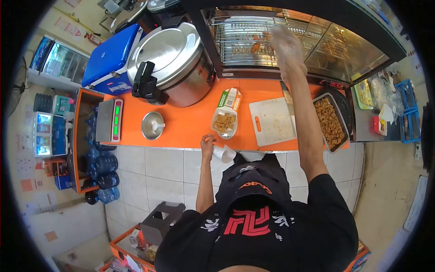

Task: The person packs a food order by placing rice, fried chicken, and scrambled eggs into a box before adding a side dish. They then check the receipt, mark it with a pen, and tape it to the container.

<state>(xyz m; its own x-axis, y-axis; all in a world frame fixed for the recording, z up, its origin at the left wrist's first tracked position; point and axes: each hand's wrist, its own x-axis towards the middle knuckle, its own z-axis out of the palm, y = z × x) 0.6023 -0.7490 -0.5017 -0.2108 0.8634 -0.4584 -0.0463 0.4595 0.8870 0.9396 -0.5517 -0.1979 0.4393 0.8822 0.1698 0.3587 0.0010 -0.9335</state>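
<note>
My left hand (207, 145) is at the counter's front edge, fingers curled, with a white rolled paper sleeve or cup (224, 153) held beside it. My right hand (286, 45), in a clear plastic glove, reaches up to the glass warming cabinet (247, 68); motion smears its fingers. Small browned food pieces (256, 46) lie on the cabinet's wire rack, left of the glove. Between my arms, an open printed paper food box (225, 121) holds browned pieces. A white cutting board (272, 122) lies right of it, and a knife (288, 97) rests along the board's right edge, partly behind my forearm.
A metal tray (346, 131) of chopped browned food stands right of my forearm. On the left are a metal bowl (147, 134) with a white scoop, a digital scale (105, 121), a large rice cooker (186, 77) and a blue cooler box (108, 52).
</note>
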